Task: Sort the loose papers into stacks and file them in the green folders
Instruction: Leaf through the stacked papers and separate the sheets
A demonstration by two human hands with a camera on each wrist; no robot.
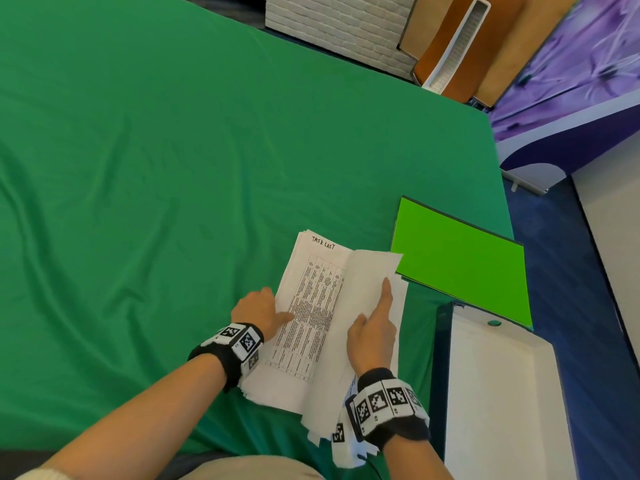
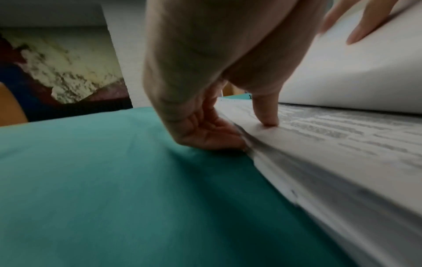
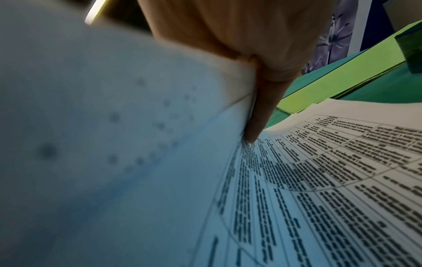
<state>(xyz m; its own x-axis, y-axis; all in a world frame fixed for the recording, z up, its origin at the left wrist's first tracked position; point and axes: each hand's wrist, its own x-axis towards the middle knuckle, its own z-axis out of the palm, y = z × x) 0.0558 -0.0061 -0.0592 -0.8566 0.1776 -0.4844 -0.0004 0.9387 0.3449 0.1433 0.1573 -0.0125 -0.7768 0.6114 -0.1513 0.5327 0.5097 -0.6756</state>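
A thick stack of white papers lies on the green cloth; its exposed page is a printed table headed "TASK LIST". My left hand grips the stack's left edge, thumb pressing on the page and fingers curled against the side. My right hand holds several upper sheets lifted and turned to the right, index finger straight along their back. In the right wrist view these raised sheets fill the left. A bright green folder lies shut just right of the stack.
An open box file with a white inside sits at the table's near right corner, below the folder. The green cloth stretches wide to the left and far side. White brick panel, boards and a purple wall stand beyond the table.
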